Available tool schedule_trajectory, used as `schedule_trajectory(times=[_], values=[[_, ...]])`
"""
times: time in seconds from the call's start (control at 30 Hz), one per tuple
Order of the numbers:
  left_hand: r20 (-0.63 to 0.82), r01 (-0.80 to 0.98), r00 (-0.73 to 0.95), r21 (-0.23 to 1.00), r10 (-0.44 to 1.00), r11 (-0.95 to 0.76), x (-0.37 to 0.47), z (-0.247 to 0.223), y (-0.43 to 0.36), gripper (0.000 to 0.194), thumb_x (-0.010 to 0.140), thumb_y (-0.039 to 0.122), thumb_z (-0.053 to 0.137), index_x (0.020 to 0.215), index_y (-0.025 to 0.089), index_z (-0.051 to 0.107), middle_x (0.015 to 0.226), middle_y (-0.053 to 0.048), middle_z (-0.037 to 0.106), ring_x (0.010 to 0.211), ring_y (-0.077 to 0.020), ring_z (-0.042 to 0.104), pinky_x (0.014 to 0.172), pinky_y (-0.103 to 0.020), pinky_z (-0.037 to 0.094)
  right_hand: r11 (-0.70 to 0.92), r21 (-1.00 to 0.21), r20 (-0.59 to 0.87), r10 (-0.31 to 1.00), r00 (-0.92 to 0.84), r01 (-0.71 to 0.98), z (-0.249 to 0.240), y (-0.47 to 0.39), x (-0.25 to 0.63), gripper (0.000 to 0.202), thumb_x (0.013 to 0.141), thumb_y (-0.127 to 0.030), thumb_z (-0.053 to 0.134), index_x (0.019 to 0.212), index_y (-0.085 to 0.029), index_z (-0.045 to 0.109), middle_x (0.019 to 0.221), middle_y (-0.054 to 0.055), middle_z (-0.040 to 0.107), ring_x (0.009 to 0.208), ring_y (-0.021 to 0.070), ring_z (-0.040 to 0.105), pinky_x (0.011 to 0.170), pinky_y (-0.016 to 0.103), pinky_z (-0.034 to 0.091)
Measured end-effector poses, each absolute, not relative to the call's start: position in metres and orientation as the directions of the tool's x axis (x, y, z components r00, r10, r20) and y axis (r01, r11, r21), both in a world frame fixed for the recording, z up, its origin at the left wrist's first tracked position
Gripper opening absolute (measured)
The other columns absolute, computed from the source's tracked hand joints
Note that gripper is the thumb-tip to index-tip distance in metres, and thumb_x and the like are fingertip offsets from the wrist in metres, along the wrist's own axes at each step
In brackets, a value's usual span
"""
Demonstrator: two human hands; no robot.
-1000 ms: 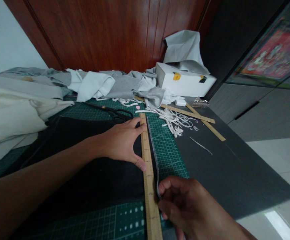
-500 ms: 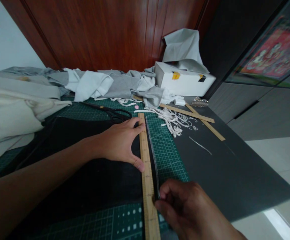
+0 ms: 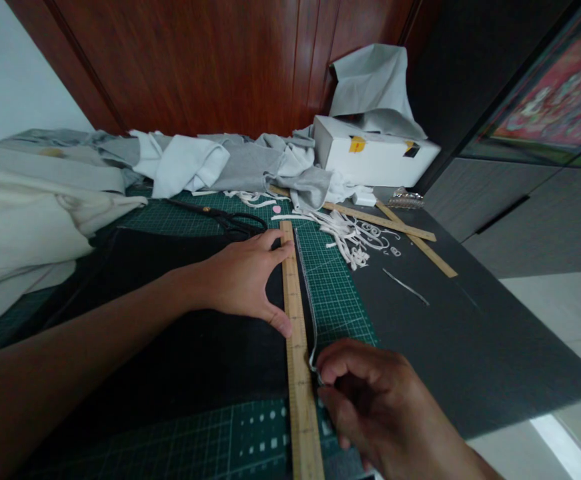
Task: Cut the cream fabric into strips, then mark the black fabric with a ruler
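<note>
Black fabric (image 3: 195, 360) lies flat on a green cutting mat (image 3: 337, 293). A long wooden ruler (image 3: 297, 347) runs along it, just inside its pale-stitched right edge. My left hand (image 3: 243, 277) presses the ruler down with its thumb and fingers spread wide. Near the lower end of that edge, my right hand (image 3: 380, 393) pinches the fabric border between thumb and forefinger. The border bends up slightly at the pinch. Black scissors (image 3: 220, 217) rest beyond my left hand, partly behind its fingers.
White fabric strips (image 3: 343, 237) lie in a heap at the back right, beside two crossed wooden rulers (image 3: 410, 233). Grey and white cloth (image 3: 250, 160) is piled along the back. Cream fabric (image 3: 25, 220) covers the left side. A white box (image 3: 375, 157) stands behind.
My right hand has lifted and turned the pinched fabric border slightly toward the ruler. My left hand stays in place on the ruler. The view has shifted a little.
</note>
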State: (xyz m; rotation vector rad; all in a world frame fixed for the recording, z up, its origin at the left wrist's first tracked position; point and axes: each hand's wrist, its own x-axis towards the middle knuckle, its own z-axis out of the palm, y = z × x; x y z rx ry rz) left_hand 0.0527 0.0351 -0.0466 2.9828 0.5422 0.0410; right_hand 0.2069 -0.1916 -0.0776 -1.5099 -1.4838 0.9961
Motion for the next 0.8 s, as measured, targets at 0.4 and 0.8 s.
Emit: schedule_trajectory(times=[0.4, 0.8], values=[[-0.023, 0.364, 0.931, 0.120, 0.364, -0.924, 0.054, -0.041, 0.030, 0.125, 0.063, 0.098, 0.052, 0.155, 0.013, 0.038, 0.160, -0.022, 0.033, 0.142, -0.0396, 0.044, 0.114, -0.046, 0.041, -0.453, -0.891, -0.454, 0.882, 0.125, -0.036, -0.080, -0.196, 0.191, 0.032, 0.088, -0.039, 0.070, 0.106, -0.024, 0.048, 0.074, -0.007, 0.058, 0.035, 0.0020, 0.048, 0.029, 0.010, 0.040], [0.014, 0.396, 0.918, 0.049, 0.397, -0.917, 0.055, -0.049, 0.021, 0.122, 0.073, 0.097, 0.038, 0.156, 0.007, 0.037, 0.163, -0.027, 0.030, 0.144, -0.0429, 0.038, 0.112, -0.053, 0.039, -0.537, -0.822, -0.548, 0.836, 0.008, -0.188, -0.080, -0.209, 0.182, 0.043, 0.077, -0.039, 0.084, 0.099, -0.017, 0.054, 0.065, -0.006, 0.064, 0.041, 0.0076, 0.065, 0.036, 0.011, 0.047]])
